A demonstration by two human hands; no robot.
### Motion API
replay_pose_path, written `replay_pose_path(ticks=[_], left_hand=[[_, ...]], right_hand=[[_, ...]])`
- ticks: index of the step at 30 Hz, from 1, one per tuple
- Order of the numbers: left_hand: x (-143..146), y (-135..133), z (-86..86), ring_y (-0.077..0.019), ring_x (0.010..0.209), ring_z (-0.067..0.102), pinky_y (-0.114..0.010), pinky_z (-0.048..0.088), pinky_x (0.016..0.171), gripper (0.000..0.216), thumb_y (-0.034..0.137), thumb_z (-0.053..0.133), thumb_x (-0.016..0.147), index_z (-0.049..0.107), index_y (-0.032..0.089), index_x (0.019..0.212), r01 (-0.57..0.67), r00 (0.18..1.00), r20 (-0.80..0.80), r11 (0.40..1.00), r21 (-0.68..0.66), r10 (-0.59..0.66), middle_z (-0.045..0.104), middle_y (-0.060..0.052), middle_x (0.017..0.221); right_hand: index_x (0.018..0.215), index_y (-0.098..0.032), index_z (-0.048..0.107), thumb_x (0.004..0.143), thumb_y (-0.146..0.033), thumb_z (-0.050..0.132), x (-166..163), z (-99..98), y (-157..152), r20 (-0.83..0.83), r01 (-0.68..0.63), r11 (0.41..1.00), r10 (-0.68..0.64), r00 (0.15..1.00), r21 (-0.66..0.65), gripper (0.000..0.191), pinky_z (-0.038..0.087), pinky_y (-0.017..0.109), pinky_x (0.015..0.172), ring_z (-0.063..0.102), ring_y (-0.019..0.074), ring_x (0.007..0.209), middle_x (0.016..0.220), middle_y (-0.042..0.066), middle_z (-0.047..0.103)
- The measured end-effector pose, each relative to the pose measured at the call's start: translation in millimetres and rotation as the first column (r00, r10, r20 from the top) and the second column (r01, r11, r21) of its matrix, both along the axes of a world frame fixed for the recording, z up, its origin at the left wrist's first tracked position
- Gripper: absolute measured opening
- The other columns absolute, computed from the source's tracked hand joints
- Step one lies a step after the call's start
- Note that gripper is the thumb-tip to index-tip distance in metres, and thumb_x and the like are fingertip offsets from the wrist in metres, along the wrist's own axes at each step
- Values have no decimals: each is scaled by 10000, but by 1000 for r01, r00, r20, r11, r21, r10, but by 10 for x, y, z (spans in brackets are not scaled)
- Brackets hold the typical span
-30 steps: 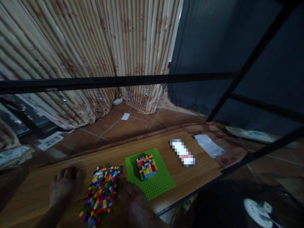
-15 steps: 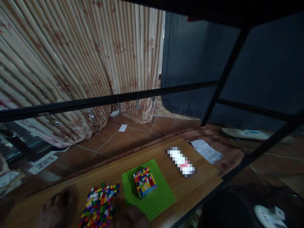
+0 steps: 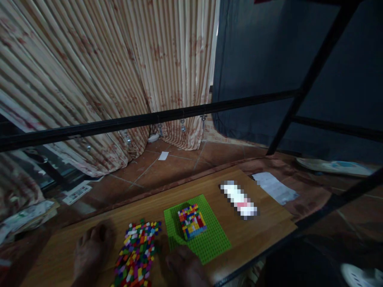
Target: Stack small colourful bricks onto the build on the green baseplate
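My left hand (image 3: 92,248) rests on the wooden table to the left of a pile of small coloured bricks (image 3: 138,253). Its fingers are loosely bent and slightly apart, with nothing visible in them. My right hand (image 3: 186,266) is at the near edge of a green baseplate (image 3: 214,239), its fingers curled together. Dim light and the back of the hand hide whatever those fingers may hold. On the baseplate sits a block built of multicoloured bricks (image 3: 192,221), beyond my right hand and apart from it.
A blurred-out white object (image 3: 238,200) lies on the table (image 3: 257,235) right of the baseplate. Paper (image 3: 275,188) lies past the table's right end. A black metal bar (image 3: 179,113) crosses beyond the table, before patterned curtains (image 3: 113,71). A white power strip (image 3: 357,275) is at lower right.
The whole view has shifted, so the table and bricks appear farther right and slightly higher. More of both hands shows. The built block stays in the same place on the baseplate.
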State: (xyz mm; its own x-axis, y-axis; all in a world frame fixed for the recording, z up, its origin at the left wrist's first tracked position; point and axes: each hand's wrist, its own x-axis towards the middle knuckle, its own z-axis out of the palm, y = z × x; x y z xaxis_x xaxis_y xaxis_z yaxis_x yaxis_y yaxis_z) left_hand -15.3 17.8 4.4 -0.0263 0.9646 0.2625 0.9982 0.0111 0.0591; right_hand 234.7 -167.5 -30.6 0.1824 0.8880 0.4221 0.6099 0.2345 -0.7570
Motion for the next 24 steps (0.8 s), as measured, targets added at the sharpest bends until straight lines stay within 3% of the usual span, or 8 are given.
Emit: replay_pose_path(ticks=[3,7,10,13,24], left_hand=[[40,-54,47,-329,1127,555,-439,422,978,512,460,323,891,601,127,1162,23,1000,9,997,-71,-22,622,-166,1214],[71,-87,47,-339,1113,534,-435,400,992,522,428,305,906,587,96,1194,30,1000,-7,997,-73,-30,613,-173,1213],[73,-90,18,-338,1103,531,-433,400,983,514,427,321,907,590,100,1198,15,1000,1,999,-52,-15,610,-168,1217],[68,-90,0,-332,1099,528,-435,400,976,502,422,339,907,594,102,1198,13,1000,13,999,-30,-13,608,-172,1216],[71,-96,-10,-321,1154,502,-425,377,1001,504,435,332,909,587,110,1199,8,999,50,999,-41,-6,592,-167,1245]], right_hand=[[897,-241,686,916,-187,494,285,256,-130,91,-74,997,74,993,-9,201,491,231,615,626,161,730,822,43,668],[906,-250,702,920,-175,502,622,383,-173,88,82,989,-93,992,124,213,515,256,705,628,166,833,908,54,655],[947,-277,725,904,-217,554,799,417,-156,58,245,964,-252,966,106,186,512,347,827,596,211,990,1058,74,631],[956,-293,745,890,-301,595,930,474,-129,20,314,948,-315,949,54,164,481,429,903,549,248,1085,1166,86,587],[902,-294,768,862,-329,599,984,481,93,-68,240,963,-250,966,-125,177,371,495,1043,443,272,1239,1307,78,512]])
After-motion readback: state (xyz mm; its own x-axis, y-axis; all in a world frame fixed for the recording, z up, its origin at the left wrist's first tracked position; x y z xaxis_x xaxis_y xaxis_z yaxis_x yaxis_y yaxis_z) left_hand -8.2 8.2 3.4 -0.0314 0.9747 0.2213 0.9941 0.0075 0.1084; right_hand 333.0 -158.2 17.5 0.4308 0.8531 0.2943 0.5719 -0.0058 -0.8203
